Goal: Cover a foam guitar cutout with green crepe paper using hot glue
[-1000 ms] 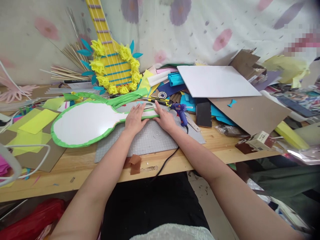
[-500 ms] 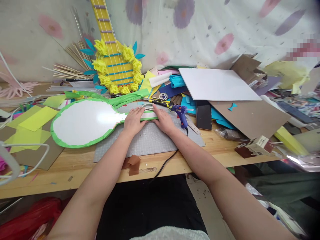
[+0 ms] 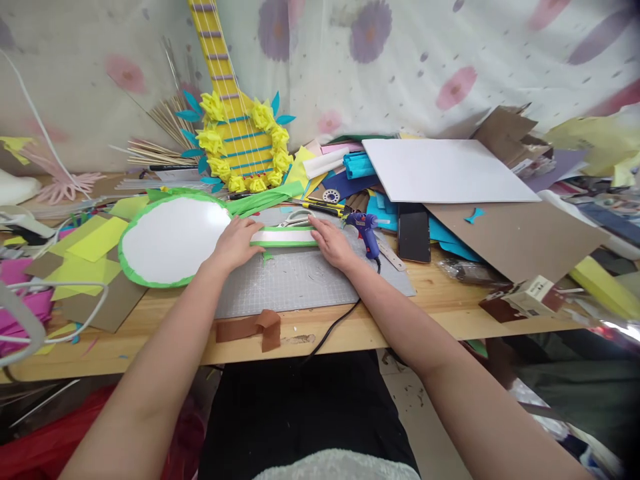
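A white guitar-shaped cut-out (image 3: 170, 237) with green crepe paper round its edge lies across the grey cutting mat (image 3: 300, 280), its oval body to the left and its narrow neck to the right. My left hand (image 3: 236, 243) grips the neck close to the body, fingers over the far edge and thumb at the near edge. At the neck's right end, my right hand (image 3: 333, 241) holds it the same way and hides the tip. A pair of scissors (image 3: 299, 218) lies just behind the neck. To the right of my right hand rests a blue glue gun (image 3: 367, 233).
A yellow paper guitar (image 3: 245, 140) edged with yellow flowers stands behind. A phone (image 3: 414, 233), a white board (image 3: 445, 170) and brown cardboard (image 3: 520, 233) lie at the right. Brown paper strips (image 3: 250, 330) and the glue gun's cord (image 3: 333, 328) are near the front edge.
My left hand has slid left along the neck to the body, so more of the white neck shows between my hands. My right hand stays at the neck's end. The view has shifted slightly.
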{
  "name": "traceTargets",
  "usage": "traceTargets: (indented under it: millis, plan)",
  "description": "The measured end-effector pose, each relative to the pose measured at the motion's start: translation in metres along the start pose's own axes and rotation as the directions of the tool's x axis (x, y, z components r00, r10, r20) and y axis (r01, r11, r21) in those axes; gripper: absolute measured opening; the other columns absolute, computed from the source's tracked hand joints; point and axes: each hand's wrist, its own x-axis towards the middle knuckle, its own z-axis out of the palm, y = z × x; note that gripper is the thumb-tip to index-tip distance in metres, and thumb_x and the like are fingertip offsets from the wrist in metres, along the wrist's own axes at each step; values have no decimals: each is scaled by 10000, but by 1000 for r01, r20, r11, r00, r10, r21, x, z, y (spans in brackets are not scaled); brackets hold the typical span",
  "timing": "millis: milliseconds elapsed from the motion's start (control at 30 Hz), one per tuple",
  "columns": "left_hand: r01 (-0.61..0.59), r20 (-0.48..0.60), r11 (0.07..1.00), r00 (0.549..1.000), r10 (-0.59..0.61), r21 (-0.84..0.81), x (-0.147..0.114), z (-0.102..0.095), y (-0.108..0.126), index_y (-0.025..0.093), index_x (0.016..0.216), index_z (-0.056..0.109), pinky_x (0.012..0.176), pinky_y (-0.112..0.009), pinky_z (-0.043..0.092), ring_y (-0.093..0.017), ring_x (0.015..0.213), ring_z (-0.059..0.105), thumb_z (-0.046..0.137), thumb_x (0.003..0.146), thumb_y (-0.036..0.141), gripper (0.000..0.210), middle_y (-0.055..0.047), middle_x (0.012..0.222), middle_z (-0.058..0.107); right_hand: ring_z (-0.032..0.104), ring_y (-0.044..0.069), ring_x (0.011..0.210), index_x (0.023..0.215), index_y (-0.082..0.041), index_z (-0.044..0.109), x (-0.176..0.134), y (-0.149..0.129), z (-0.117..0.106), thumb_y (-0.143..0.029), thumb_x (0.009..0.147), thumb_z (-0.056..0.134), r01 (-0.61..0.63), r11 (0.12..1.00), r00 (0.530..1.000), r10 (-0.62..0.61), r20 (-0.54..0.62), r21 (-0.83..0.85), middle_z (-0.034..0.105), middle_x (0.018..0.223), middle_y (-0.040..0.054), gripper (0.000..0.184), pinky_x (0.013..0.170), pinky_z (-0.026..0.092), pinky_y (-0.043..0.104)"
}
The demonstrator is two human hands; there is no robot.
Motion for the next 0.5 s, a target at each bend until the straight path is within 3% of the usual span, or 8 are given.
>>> traceTargets:
  millis: [67,133,233,333,500]
  plan:
    - [-44,-34,999,998,45,23,-3,-11,-4,186,1225,625,1124,-471,340,-307,1201,522,687,735,297,506,-113,1218,610,482,210,1269,1351,-186,543,-1,-1,-1,-430,985,285,-35,994,995,44,-87,104,584,1329,100,510,1099,343,397]
    - [-112,-94,993,989,116,47,-4,-24,-8,206,1226,626,1136,-477,324,-300,1196,527,654,755,282,478,-99,1200,618,514,205,1234,1326,-213,566,-1,-2,-2,-471,984,263,-91,966,988,119,-101,242,621,1279,79,525,1086,352,395]
    - [-220,-168,973,959,228,65,-1,-41,-13,232,1226,625,1180,-495,238,-275,1183,542,594,784,242,443,-82,1191,625,565,210,1161,1258,-221,623,-3,-4,-6,-524,952,348,-209,870,978,183,102,446,670,1184,62,510,1039,387,382]
    - [-300,-170,953,937,304,51,7,-49,-16,264,1226,621,1185,-511,218,-254,1186,543,544,797,208,439,-64,1199,626,589,207,1076,1156,-204,684,-5,-4,-8,-514,877,525,-305,757,934,119,336,579,680,1144,50,446,982,418,355]
    - [-289,-134,957,947,291,37,18,-38,-19,272,1277,586,1184,-558,185,-272,1286,477,524,781,168,511,-67,1266,605,585,137,851,1091,-206,708,-5,-3,-5,-443,772,680,-431,592,880,109,462,681,697,1015,16,399,798,462,261]
